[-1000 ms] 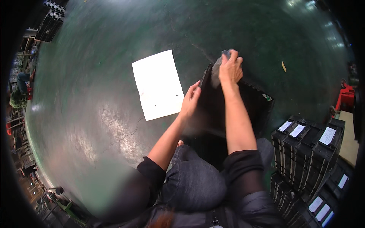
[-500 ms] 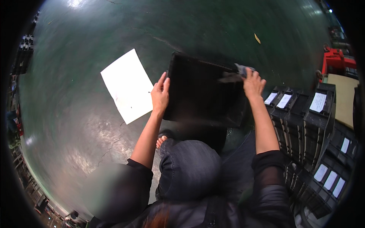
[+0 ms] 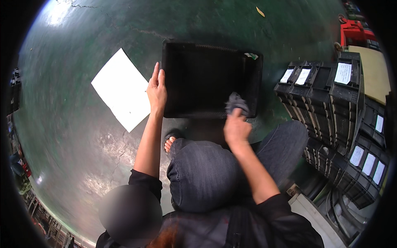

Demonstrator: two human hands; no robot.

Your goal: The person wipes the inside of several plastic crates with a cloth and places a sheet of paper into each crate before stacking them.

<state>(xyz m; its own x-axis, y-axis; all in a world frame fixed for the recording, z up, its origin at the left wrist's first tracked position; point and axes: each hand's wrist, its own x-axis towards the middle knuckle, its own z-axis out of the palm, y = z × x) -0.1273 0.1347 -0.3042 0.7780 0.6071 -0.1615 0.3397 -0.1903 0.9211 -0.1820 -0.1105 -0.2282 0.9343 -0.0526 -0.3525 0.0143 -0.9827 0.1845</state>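
Note:
A shallow black plastic crate (image 3: pixel 198 82) lies before me, its hollow side facing up. My left hand (image 3: pixel 157 91) holds its left rim, two fingers stretched along the outside. In my right hand (image 3: pixel 237 130) is a crumpled grey cloth (image 3: pixel 237 104), at the near right corner of the crate; hand and cloth are slightly blurred. A small white-and-green scrap or label (image 3: pixel 251 56) shows at the crate's far right corner. To the left of the crate, a white sheet (image 3: pixel 120 91) lies flat on the floor.
Stacks of black crates (image 3: pixel 328 107) with white paper labels stand at my right. Behind them are a tan board (image 3: pixel 368 68) and a red metal frame (image 3: pixel 355 34). A yellow leaf (image 3: pixel 260 11) lies on the green floor (image 3: pixel 82 37). My bent knee (image 3: pixel 202 173) is close to the crate.
My right hand has moved with the cloth from the crate's far right corner to its near right corner. The left hand stays on the left rim. The view has shifted.

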